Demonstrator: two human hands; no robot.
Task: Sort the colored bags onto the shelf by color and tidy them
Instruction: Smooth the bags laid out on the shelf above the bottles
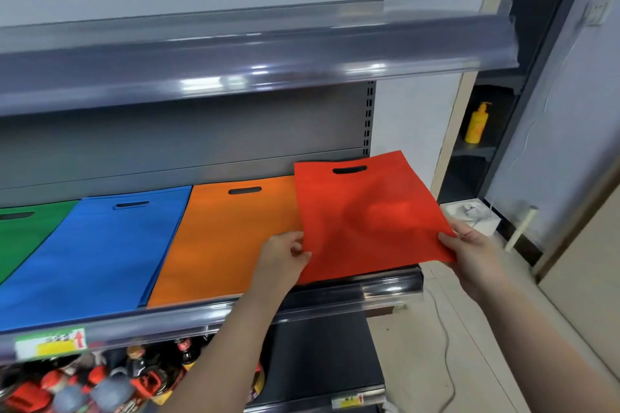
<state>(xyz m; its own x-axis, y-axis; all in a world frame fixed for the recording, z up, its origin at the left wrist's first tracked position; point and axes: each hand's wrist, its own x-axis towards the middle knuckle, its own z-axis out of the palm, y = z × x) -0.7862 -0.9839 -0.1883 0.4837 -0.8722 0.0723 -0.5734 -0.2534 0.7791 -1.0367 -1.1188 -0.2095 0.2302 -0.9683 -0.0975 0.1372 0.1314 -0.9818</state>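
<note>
Step in hand: placing the red bag [369, 211] on the shelf [302, 303], in the open slot at the right end of the colour row.
Red bag: held flat and slightly tilted above the right end of the shelf, handle cut-out pointing to the back panel; its left edge overlaps the orange stack [231, 238]; it appears lifted, not yet lying down.
Colour row: green stack [23, 231], blue stack [97, 245] and orange stack lie side by side, each with its handle cut-out to the rear.
Good practice: judged from the row, lower the bag just beside the orange stack without covering it, keep the cut-out rearward, square the near edge with the neighbouring near edges, and smooth the crease in the middle.
Risk: the bag's right corner reaches past the shelf end, so it could hang over or slide off.
Left hand [285, 255]: fingers curled, pinching the bag's lower left edge.
Right hand [476, 251]: thumb on top, pinching the lower right corner.
Below: bottles [100, 379] crowd the lower shelf.
</note>
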